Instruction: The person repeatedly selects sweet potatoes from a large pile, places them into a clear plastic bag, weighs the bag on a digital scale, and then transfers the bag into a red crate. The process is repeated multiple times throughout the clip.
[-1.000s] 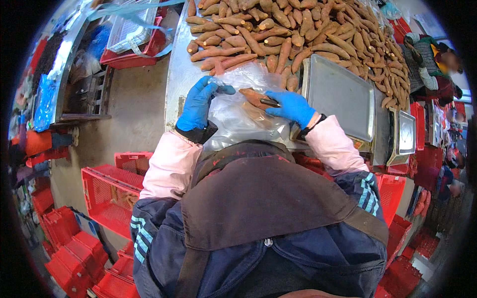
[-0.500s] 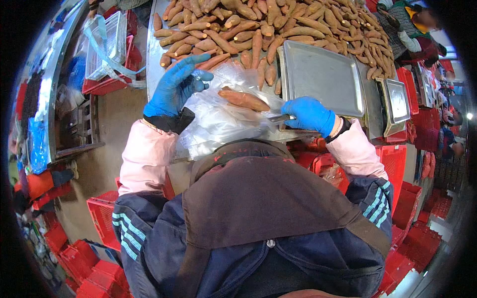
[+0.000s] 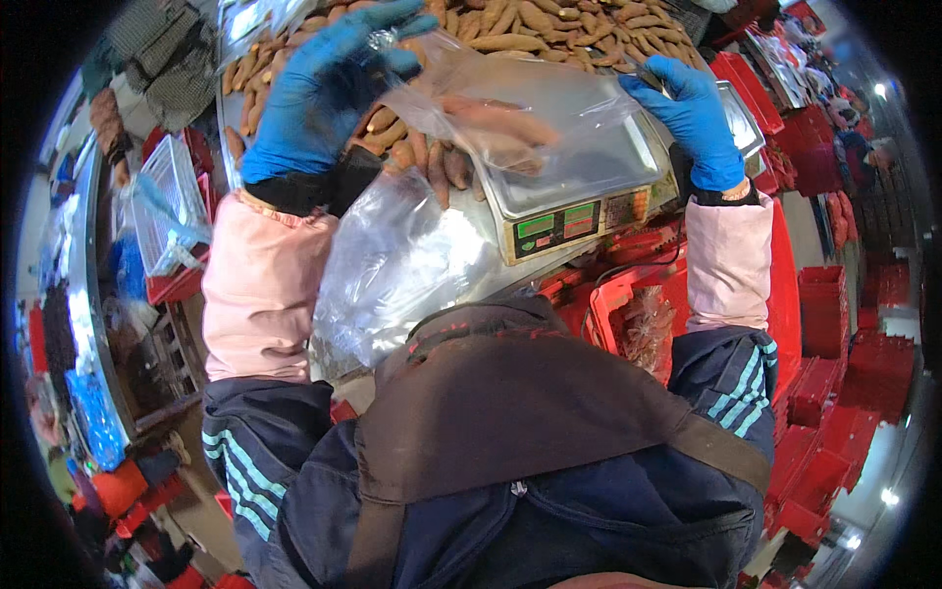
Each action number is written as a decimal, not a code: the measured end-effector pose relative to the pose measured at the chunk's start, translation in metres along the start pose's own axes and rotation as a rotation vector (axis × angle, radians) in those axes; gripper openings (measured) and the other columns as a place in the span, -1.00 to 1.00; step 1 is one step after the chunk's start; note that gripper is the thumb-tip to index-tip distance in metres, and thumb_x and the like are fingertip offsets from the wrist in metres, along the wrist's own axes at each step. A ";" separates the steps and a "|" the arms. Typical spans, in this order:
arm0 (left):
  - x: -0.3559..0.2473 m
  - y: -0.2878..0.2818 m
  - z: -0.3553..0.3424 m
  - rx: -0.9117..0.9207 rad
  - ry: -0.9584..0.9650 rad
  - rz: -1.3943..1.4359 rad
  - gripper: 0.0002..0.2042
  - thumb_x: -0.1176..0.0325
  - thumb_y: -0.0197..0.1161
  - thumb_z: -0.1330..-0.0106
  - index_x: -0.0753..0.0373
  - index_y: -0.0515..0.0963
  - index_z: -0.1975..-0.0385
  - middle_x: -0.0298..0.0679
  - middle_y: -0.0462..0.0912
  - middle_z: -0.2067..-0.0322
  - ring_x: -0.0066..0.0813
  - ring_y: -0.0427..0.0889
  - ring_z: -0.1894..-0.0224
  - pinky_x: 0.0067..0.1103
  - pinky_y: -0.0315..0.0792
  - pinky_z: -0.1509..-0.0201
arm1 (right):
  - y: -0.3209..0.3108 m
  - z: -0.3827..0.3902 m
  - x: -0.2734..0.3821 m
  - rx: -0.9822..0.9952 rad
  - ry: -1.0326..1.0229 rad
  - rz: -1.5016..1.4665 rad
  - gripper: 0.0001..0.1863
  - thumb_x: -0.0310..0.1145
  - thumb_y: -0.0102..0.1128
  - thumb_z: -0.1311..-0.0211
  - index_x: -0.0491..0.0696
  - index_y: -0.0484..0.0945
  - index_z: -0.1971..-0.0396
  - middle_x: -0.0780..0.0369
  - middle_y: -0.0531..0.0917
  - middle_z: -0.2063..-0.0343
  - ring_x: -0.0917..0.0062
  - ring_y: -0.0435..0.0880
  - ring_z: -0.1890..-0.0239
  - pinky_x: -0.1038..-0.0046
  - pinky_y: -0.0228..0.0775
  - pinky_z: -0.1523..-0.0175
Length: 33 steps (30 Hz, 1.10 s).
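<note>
A clear plastic bag (image 3: 589, 96) is stretched above the scale, with a few reddish-brown sweet potatoes (image 3: 502, 126) inside. My left hand (image 3: 329, 93), in a blue glove, is closed on the bag's upper left edge. On the other side, my blue-gloved right hand (image 3: 695, 123) pinches near the bag's right corner. A thin, dark metallic tool (image 3: 652, 80) shows at its fingers; its kind is unclear. Below the bag lies the grey tray (image 3: 589, 182) of a digital scale (image 3: 559, 228). Loose clear bags (image 3: 397, 265) lie crumpled on the table to its left.
Heaped sweet potatoes (image 3: 549, 25) cover the far table. A red crate (image 3: 633, 304) holding a plastic-wrapped bundle stands below the scale. Stacked red crates (image 3: 824, 422) rise at the right, and a white basket (image 3: 169, 206) stands at the left. A second scale (image 3: 738, 118) is beyond my right hand.
The bag with the sweet potatoes has gone up and right, from the pile of bags to above the scale. My right hand has moved up and right; the view has shifted.
</note>
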<state>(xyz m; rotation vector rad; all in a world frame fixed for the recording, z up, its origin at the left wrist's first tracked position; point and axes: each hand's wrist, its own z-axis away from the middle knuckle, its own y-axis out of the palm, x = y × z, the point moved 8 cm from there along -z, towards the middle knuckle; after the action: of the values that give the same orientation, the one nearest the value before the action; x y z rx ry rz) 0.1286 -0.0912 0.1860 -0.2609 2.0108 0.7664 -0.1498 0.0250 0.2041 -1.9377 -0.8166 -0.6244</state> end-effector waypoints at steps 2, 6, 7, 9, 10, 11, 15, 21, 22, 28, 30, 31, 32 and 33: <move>0.037 0.004 -0.010 0.007 -0.058 -0.067 -0.57 0.21 0.06 -0.29 0.41 0.39 -0.04 -0.11 0.47 -0.04 -0.47 0.55 0.11 -0.60 0.40 0.00 | -0.017 0.003 -0.015 -0.025 -0.037 0.172 -0.75 -0.36 0.35 0.00 -0.14 0.60 0.32 0.23 0.61 0.46 0.61 0.52 0.40 0.56 0.34 0.24; 0.136 0.000 -0.008 -0.095 -0.250 -0.073 -0.69 0.31 0.09 -0.26 0.32 0.52 0.07 -0.26 0.58 0.08 -0.56 0.51 0.18 -0.66 0.36 0.07 | -0.007 0.038 -0.083 0.154 0.166 0.394 -0.73 -0.34 0.31 -0.04 -0.17 0.56 0.29 0.20 0.61 0.42 0.59 0.53 0.40 0.53 0.37 0.25; 0.150 -0.004 -0.002 -0.149 -0.307 -0.124 -0.71 0.34 0.08 -0.27 0.31 0.51 0.06 -0.26 0.57 0.07 -0.57 0.50 0.17 -0.66 0.36 0.08 | -0.006 0.048 -0.090 0.142 0.187 0.355 -0.73 -0.31 0.31 -0.04 -0.17 0.57 0.31 0.18 0.59 0.45 0.57 0.51 0.42 0.52 0.35 0.27; 0.161 -0.006 -0.002 -0.088 -0.286 -0.260 -0.71 0.37 0.08 -0.29 0.31 0.49 0.03 -0.28 0.55 0.05 -0.59 0.48 0.17 -0.64 0.37 0.09 | -0.004 0.065 -0.113 0.125 0.299 0.285 -0.69 -0.24 0.30 -0.03 -0.13 0.58 0.29 0.12 0.61 0.43 0.43 0.57 0.41 0.46 0.38 0.26; 0.167 -0.011 -0.002 -0.108 -0.327 -0.319 -0.70 0.37 0.08 -0.30 0.31 0.47 0.01 -0.28 0.54 0.03 -0.59 0.48 0.18 -0.63 0.37 0.09 | -0.005 0.069 -0.114 0.083 0.250 0.263 -0.70 -0.25 0.31 -0.03 -0.14 0.58 0.30 0.13 0.61 0.43 0.43 0.57 0.40 0.46 0.38 0.25; 0.163 -0.013 -0.006 -0.093 -0.293 -0.358 -0.69 0.39 0.08 -0.30 0.32 0.45 -0.01 -0.28 0.53 0.04 -0.59 0.48 0.21 -0.64 0.38 0.10 | -0.004 0.072 -0.115 0.056 0.229 0.247 -0.70 -0.25 0.31 -0.02 -0.14 0.58 0.30 0.13 0.61 0.42 0.43 0.58 0.39 0.46 0.38 0.25; 0.146 -0.011 -0.031 -0.087 -0.200 -0.475 -0.71 0.41 0.08 -0.30 0.31 0.45 0.00 -0.28 0.55 0.10 -0.60 0.49 0.27 -0.66 0.40 0.15 | -0.007 0.071 -0.116 -0.049 0.190 0.164 -0.72 -0.29 0.32 -0.01 -0.16 0.58 0.32 0.15 0.61 0.41 0.44 0.59 0.36 0.47 0.38 0.22; 0.145 -0.006 -0.061 -0.128 -0.225 -0.559 -0.68 0.39 0.10 -0.29 0.32 0.44 -0.03 -0.30 0.55 0.08 -0.60 0.50 0.26 -0.64 0.43 0.15 | -0.009 0.062 -0.122 -0.021 0.244 0.099 -0.72 -0.33 0.31 -0.01 -0.15 0.58 0.28 0.18 0.61 0.38 0.48 0.58 0.33 0.50 0.37 0.19; 0.146 -0.005 -0.064 -0.115 -0.232 -0.520 -0.68 0.39 0.10 -0.29 0.32 0.43 -0.03 -0.30 0.55 0.07 -0.60 0.50 0.26 -0.64 0.43 0.15 | -0.011 0.059 -0.121 -0.018 0.256 0.100 -0.72 -0.33 0.30 -0.02 -0.15 0.58 0.28 0.19 0.62 0.37 0.49 0.58 0.33 0.51 0.37 0.19; 0.146 -0.007 -0.078 -0.147 -0.199 -0.511 -0.66 0.39 0.11 -0.29 0.31 0.42 -0.05 -0.30 0.54 0.05 -0.57 0.52 0.24 -0.64 0.44 0.16 | -0.021 0.016 -0.083 -0.155 0.003 -0.103 -0.79 -0.42 0.19 -0.08 -0.14 0.56 0.25 0.27 0.63 0.32 0.59 0.55 0.32 0.56 0.38 0.18; 0.151 -0.010 -0.079 -0.169 -0.223 -0.464 -0.66 0.39 0.11 -0.29 0.31 0.42 -0.05 -0.29 0.53 0.04 -0.56 0.52 0.27 -0.63 0.45 0.17 | 0.003 0.000 -0.086 -0.030 0.041 -0.132 -0.79 -0.47 0.14 -0.09 -0.13 0.56 0.23 0.27 0.64 0.31 0.59 0.56 0.32 0.55 0.41 0.18; 0.151 -0.010 -0.079 -0.174 -0.200 -0.441 -0.66 0.39 0.11 -0.29 0.31 0.42 -0.05 -0.28 0.53 0.04 -0.55 0.53 0.28 -0.62 0.45 0.17 | 0.023 -0.008 -0.095 0.097 0.114 -0.148 -0.78 -0.48 0.12 -0.09 -0.12 0.56 0.23 0.24 0.64 0.31 0.56 0.57 0.32 0.53 0.41 0.19; 0.156 -0.013 -0.077 -0.203 -0.237 -0.398 -0.66 0.39 0.11 -0.29 0.31 0.42 -0.05 -0.27 0.53 0.04 -0.55 0.53 0.29 -0.62 0.45 0.17 | 0.043 -0.015 -0.101 0.217 0.106 -0.197 -0.78 -0.50 0.09 -0.09 -0.12 0.55 0.22 0.21 0.64 0.32 0.53 0.58 0.31 0.51 0.42 0.20; 0.159 -0.014 -0.075 -0.220 -0.238 -0.359 -0.66 0.40 0.11 -0.29 0.31 0.42 -0.05 -0.27 0.53 0.04 -0.55 0.53 0.30 -0.63 0.45 0.18 | 0.067 -0.019 -0.121 0.317 0.190 0.068 -0.76 -0.46 0.09 -0.09 -0.09 0.56 0.20 0.16 0.64 0.32 0.45 0.60 0.30 0.46 0.43 0.20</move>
<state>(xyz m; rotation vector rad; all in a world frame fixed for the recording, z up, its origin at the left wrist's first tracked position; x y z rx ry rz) -0.0030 -0.1294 0.0755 -0.6117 1.5978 0.7483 -0.1802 -0.0514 0.0909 -1.5861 -0.6814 -0.5894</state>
